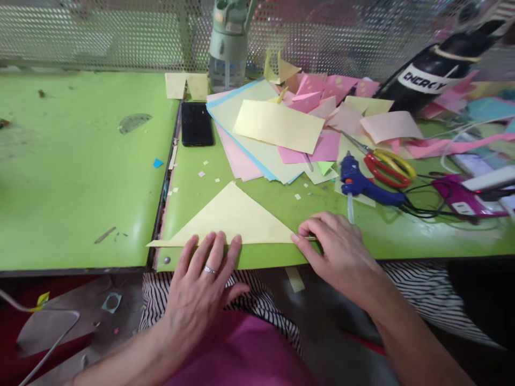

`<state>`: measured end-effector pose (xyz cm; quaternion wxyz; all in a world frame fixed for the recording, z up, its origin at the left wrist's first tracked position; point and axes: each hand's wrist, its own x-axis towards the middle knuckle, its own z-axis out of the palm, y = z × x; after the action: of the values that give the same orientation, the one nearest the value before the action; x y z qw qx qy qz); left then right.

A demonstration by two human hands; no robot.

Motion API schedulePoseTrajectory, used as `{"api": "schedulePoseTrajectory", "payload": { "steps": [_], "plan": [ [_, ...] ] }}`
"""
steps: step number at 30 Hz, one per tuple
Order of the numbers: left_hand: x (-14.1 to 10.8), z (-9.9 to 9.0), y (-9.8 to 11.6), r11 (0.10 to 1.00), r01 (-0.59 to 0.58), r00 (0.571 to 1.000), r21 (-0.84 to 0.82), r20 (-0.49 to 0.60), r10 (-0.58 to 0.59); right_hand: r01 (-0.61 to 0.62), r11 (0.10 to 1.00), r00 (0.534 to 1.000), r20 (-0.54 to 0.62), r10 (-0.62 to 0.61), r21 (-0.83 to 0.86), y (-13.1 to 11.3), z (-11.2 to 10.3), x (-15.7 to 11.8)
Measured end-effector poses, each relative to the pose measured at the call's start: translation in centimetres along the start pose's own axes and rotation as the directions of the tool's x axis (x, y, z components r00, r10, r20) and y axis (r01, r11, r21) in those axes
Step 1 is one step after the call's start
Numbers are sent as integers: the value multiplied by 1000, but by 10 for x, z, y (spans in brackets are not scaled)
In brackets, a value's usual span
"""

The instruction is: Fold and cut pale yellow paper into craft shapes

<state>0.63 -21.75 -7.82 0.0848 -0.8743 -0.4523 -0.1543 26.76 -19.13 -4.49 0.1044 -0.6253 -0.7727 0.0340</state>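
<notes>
The paper [235, 217] is pale yellow, the tabletop [80, 182] green.

This is looking like a craft workshop: coloured paper [279, 126] is lying heaped toward one o'clock on the green surface [80, 198], while a glue gun [356, 181] and scissors [372, 154] are resting toward three o'clock.

Yellow paper [233, 219]: triangular, on the green worktop [80, 203]
Left hand [201, 281]: fingers spread over its lower edge
Right hand [338, 254]: grip at its right corner
Glue gun [367, 186]: beside scissors [387, 172]
</notes>
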Motion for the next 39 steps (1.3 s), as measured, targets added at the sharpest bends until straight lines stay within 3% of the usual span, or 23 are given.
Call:
{"api": "schedulePoseTrajectory", "payload": {
  "steps": [8,12,15,17,21,24,32,35,39],
  "plan": [
    [-1,1,0,1000,11,1000,-27,-12,-11,39,992,996,-80,-49,-124,7,-7,-3],
    [0,3,0,1000,-7,1000,-13,-28,7,123,974,963,-214,-163,-189,-24,-16,-6],
    [1,5,1,1000,4,999,3,-39,-4,320,938,924,-176,-339,-130,-51,-5,-9],
    [1,6,1,1000,6,1000,30,-24,-6,380,919,912,-125,-392,-106,-62,12,-13],
    [2,8,0,995,-19,1000,98,24,16,385,910,899,-161,-408,-156,-64,43,-17],
    [2,7,-2,991,-36,999,132,43,30,401,898,875,-214,-434,-182,-59,53,-16],
    [-10,-4,-8,979,47,996,197,69,-62,418,899,862,-253,-439,-134,-57,55,-13],
    [-19,-11,-17,976,56,994,209,78,-73,413,900,864,-253,-435,-137,-58,55,-12],
    [-33,-16,-35,964,149,983,218,71,-168,396,904,872,-242,-425,-159,-60,54,-12]
  ]
}}
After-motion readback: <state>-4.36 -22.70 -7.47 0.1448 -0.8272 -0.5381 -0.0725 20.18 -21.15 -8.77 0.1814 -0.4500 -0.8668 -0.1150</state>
